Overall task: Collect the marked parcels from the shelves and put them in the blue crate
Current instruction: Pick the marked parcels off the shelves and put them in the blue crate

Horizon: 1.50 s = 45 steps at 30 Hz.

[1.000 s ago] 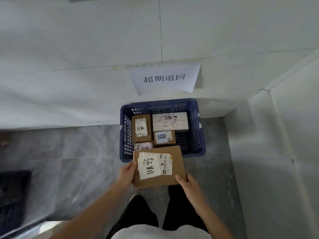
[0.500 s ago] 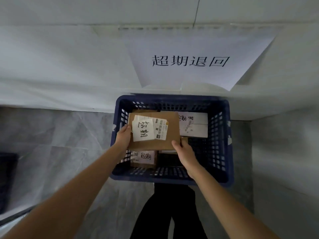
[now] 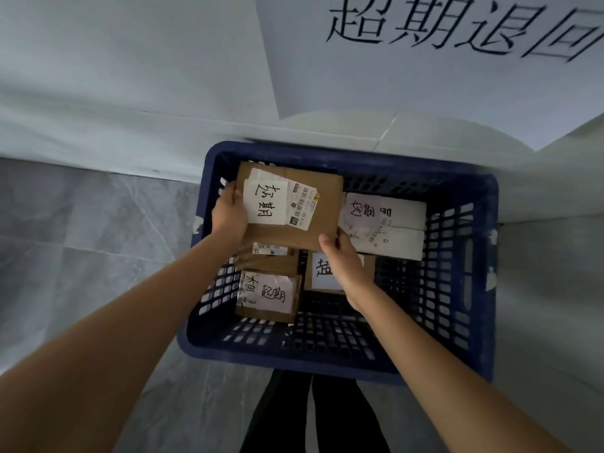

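Note:
A flat brown parcel point(image 3: 323, 204) with a white handwritten label and a barcode sticker hangs inside the blue crate point(image 3: 464, 358), over its far left part. My left hand point(image 3: 228, 217) grips the parcel's left edge and my right hand point(image 3: 343, 266) holds its near right corner. Under and around it lie other marked parcels: a white box point(image 3: 402, 227) at the right, a small brown box point(image 3: 271, 295) at the near left, and a labelled box point(image 3: 367, 271) partly hidden by my right hand.
The crate stands on a grey tiled floor point(image 3: 81, 243) against a white wall point(image 3: 114, 76). A large paper sign point(image 3: 425, 60) with handwritten characters hangs on the wall above the crate. My legs point(image 3: 310, 416) in dark trousers show just before the crate.
I have bent closer, so the crate fills more of the view. Both hands carried the brown parcel from in front of the crate to over its far left inside, lower among the other parcels.

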### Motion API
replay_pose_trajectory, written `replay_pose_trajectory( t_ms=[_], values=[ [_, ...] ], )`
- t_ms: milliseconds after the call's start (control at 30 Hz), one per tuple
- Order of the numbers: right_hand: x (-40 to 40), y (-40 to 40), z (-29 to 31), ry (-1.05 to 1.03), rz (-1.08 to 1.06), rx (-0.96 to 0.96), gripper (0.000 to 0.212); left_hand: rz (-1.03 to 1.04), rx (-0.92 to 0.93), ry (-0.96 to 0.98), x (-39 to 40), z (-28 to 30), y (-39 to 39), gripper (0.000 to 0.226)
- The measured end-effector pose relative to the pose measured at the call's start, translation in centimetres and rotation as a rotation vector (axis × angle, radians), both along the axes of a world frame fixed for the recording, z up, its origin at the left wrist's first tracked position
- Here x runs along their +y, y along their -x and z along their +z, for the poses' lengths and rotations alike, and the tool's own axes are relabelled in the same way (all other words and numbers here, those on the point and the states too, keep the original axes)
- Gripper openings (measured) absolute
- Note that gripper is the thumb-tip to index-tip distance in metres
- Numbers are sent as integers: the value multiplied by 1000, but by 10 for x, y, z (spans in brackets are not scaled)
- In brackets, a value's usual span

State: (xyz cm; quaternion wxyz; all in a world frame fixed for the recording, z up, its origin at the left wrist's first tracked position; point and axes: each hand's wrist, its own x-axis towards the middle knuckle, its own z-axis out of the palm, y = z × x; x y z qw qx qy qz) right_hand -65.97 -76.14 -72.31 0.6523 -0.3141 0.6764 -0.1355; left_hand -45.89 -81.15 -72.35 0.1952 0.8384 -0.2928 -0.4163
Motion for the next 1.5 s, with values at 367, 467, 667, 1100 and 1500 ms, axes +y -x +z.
replay_pose_trajectory(
  t_ms=[367,467,667,1100,1500],
  values=[
    [-7,-17,3,35,119,108,55,-150,-60,158,4,39,2,48],
    [-13,-11,23,106,196,125,62,-193,-97,200,17,65,5,49],
    [-26,9,145,470,444,186,61,-485,-430,156,67,174,10,57],
    [-30,-121,509,1558,928,243,62,-226,-1140,329,156,510,-45,64],
    [186,-304,689,2126,1160,-131,71,376,-1499,106,415,681,-154,64]
  ],
)
